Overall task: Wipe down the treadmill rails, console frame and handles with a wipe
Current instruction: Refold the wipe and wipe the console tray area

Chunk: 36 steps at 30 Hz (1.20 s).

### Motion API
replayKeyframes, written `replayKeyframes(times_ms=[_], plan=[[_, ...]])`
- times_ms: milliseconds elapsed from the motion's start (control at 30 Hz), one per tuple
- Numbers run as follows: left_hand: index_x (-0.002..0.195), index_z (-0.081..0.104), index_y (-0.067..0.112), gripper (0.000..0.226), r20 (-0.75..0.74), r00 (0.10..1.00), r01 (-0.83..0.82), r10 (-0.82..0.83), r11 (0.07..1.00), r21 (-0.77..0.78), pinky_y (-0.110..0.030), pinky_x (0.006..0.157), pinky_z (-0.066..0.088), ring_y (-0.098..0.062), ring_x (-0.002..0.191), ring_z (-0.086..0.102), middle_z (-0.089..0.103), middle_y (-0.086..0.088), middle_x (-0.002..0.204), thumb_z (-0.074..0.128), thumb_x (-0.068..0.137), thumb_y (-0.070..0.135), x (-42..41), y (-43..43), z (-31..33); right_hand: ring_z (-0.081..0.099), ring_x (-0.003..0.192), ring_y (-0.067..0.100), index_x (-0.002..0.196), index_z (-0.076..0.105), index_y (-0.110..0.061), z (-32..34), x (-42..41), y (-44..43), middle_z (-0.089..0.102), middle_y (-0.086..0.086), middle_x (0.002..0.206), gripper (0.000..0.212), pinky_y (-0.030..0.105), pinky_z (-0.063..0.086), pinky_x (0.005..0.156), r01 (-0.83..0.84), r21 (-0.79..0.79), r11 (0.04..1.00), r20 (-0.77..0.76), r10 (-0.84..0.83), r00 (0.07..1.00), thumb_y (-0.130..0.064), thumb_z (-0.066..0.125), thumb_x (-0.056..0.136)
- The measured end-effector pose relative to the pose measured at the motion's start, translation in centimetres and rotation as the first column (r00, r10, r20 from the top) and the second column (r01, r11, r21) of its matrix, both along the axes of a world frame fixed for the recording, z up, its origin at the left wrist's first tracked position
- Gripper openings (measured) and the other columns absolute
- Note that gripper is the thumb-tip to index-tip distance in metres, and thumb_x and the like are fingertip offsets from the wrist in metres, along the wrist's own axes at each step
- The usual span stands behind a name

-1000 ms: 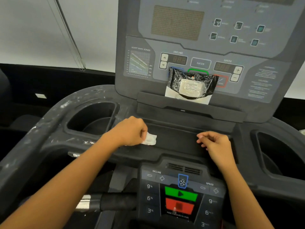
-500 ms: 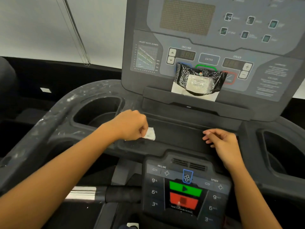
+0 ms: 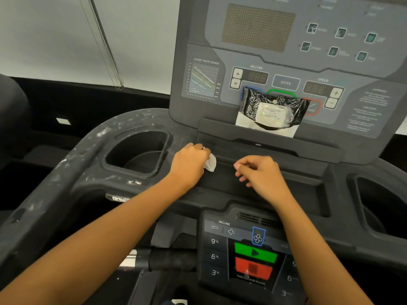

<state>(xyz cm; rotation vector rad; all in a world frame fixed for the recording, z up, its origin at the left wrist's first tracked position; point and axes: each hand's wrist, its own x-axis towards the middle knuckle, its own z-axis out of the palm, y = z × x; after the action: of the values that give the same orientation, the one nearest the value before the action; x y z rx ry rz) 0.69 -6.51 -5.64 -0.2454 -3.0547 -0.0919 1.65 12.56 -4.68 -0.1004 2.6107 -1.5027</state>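
**While the wipe is gripped in the left hand, it's pressed to the tray's back edge**

As it's all seen from head height, the left hand [image 3: 189, 165] is shown knuckles-up. The fingers are curled into a fist round a crumpled white wipe [image 3: 210, 164]. A wad of the wipe is left poking out on the fist's inner side, and it's held against the back edge of the recessed console tray [image 3: 297, 190].

The right hand [image 3: 262, 175] is found just beside that wad, not quite touching it. Its fingers are loosely curled and nothing is held in it. Whether its fingertips are actually set down on the tray can't be told.

Out past the left hand's outer side, a deep cup holder [image 3: 136, 155] is sunk into the frame. Beyond that, the curved rail [image 3: 72, 168] is covered in white scuffs and specks.

Up beyond both sets of knuckles, a black pack of wipes [image 3: 273, 111] is propped upright on the ledge. It's leaned against the upper display panel [image 3: 264, 62], so some of the buttons are hidden.

Back toward the wrists, between the two forearms, the lower keypad [image 3: 214, 256] is seen, with a green button [image 3: 255, 253] stacked over a red one [image 3: 253, 268]. Under the left forearm, a black grip bar [image 3: 171, 259] with a silver end is partly hidden. A second cup holder [image 3: 378, 205] is set well off the right hand's outer side.
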Motion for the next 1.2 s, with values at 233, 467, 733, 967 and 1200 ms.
replayKeyframes(times_ms=[233,467,733,967,1200], plan=[[0.109,0.060,0.006,0.025,0.189,0.976,-0.080,0.112,0.983,-0.165,-0.034,0.070,0.041,-0.034,0.105,0.060,0.061,-0.013,0.112,0.056,0.086,0.000,3.4,1.8,1.8,0.063,0.063,0.013,0.080,0.071,-0.013,-0.5,2.5,3.4,0.070,0.006,0.071,0.016,0.024,0.049,0.055,0.227,-0.215,0.950,0.064,-0.219,0.974,-0.012,0.060,0.091],[0.095,0.061,0.004,0.017,0.029,0.985,-0.172,0.170,0.979,0.109,-0.032,0.064,0.038,-0.034,0.093,0.061,0.062,-0.013,0.100,0.052,0.083,-0.003,0.8,2.2,0.6,0.063,0.064,0.015,0.080,0.070,-0.012,-1.4,3.2,5.0,0.069,0.010,0.073,0.017,0.022,0.050,0.054,0.396,-0.293,0.870,0.143,-0.370,0.918,-0.007,0.058,0.090],[0.103,0.071,0.013,0.026,0.054,0.996,0.052,-0.074,0.938,0.342,-0.041,0.079,0.054,-0.036,0.095,0.064,0.068,-0.013,0.102,0.056,0.084,0.005,-1.1,11.4,-0.8,0.065,0.065,0.015,0.080,0.071,-0.012,-1.9,2.6,4.8,0.071,0.009,0.073,0.015,0.024,0.050,0.056,0.438,-0.195,0.878,0.160,-0.412,0.897,-0.012,0.061,0.090],[0.098,0.069,0.010,0.023,0.060,0.992,-0.123,0.114,0.977,0.173,-0.042,0.076,0.053,-0.041,0.092,0.063,0.065,-0.016,0.097,0.053,0.082,0.007,-1.0,2.0,-0.2,0.064,0.065,0.015,0.080,0.071,-0.011,-2.1,2.5,5.0,0.070,0.009,0.074,0.016,0.022,0.049,0.055,0.445,-0.196,0.874,0.180,-0.414,0.892,-0.011,0.060,0.090],[0.091,0.067,0.006,0.016,0.151,0.982,-0.145,0.115,0.968,0.207,-0.037,0.075,0.050,-0.038,0.097,0.062,0.066,-0.016,0.099,0.061,0.077,0.010,0.4,4.3,0.9,0.062,0.061,0.013,0.078,0.070,-0.012,-1.9,2.5,5.0,0.070,0.009,0.072,0.016,0.020,0.049,0.054,0.434,-0.211,0.876,0.190,-0.399,0.897,-0.011,0.061,0.090]])
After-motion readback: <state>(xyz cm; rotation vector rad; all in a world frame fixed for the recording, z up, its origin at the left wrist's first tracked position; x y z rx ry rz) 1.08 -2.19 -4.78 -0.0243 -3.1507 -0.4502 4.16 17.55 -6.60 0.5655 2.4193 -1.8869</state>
